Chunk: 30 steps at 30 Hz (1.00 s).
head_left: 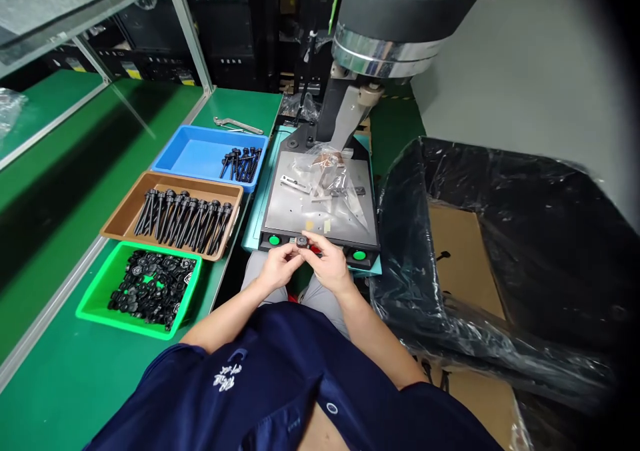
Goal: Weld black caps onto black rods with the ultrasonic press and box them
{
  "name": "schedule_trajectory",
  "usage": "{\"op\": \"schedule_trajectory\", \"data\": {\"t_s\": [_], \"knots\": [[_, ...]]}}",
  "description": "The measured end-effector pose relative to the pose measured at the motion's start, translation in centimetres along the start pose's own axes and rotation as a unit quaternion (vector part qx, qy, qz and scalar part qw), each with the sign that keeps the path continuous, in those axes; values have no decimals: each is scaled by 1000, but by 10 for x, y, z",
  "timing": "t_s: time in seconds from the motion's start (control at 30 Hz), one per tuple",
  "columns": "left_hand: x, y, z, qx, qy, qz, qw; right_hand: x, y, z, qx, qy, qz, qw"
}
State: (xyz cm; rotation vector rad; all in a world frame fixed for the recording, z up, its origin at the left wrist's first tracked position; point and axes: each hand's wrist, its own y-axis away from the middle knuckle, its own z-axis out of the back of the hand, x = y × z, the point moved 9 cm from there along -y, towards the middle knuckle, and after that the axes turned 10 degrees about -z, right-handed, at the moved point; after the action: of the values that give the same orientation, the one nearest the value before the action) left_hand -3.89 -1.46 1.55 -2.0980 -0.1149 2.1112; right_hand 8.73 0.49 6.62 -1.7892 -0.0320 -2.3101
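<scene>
My left hand [279, 266] and my right hand [326, 266] meet in front of the press machine, fingers pinched together on a small black part [302, 241] held between them. The part is just below the machine's front edge, between two green buttons [274, 240] [359, 255]. On the machine's grey plate [300, 214] lie clear plastic bags [330, 174] with small pieces inside.
On the green bench at left stand a green tray [95, 304] of black round parts, a brown tray [120, 214] of black pins and a blue tray [200, 154] with a few pins. A cardboard box lined with black plastic [500, 251] stands at right. The press head [395, 31] hangs above.
</scene>
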Motion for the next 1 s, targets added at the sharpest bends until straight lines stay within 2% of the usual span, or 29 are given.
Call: {"op": "schedule_trajectory", "data": {"t_s": [0.1, 0.2, 0.3, 0.37, 0.47, 0.57, 0.63, 0.7, 0.77, 0.83, 0.9, 1.0], "knots": [[-7, 6, 3, -3, -4, -2, 1000, -16, -4, -7, -5, -72, -33, 997], [-21, 15, 5, 24, -26, -6, 999, -25, -8, -16, 0, -136, -54, 989], [-40, 26, 24, 45, -88, -8, 995, -25, -9, -26, 48, -178, -51, 982], [-58, 31, 57, 5, -129, -15, 991, -26, -8, -29, 81, -193, -50, 977], [-87, 34, 131, -90, -232, -18, 968, -33, -6, -23, 84, -197, -64, 975], [-103, 28, 210, -163, -403, 35, 900, -38, -2, -17, 80, -195, -73, 975], [-101, 20, 252, -180, -479, 86, 855, -37, 2, -15, 88, -195, -69, 974], [-85, 9, 276, -153, -532, 141, 821, -33, 6, -13, 93, -195, -62, 974], [-64, -1, 286, -111, -566, 178, 798, -31, 11, -7, 90, -197, -56, 975], [-44, -6, 286, -70, -578, 199, 788, -33, 17, 7, 71, -196, -51, 977], [-29, -9, 280, -42, -574, 206, 792, -41, 28, 29, 44, -188, -55, 980], [-19, -9, 274, -27, -558, 209, 802, -57, 54, 72, 11, -145, -83, 986]]}}
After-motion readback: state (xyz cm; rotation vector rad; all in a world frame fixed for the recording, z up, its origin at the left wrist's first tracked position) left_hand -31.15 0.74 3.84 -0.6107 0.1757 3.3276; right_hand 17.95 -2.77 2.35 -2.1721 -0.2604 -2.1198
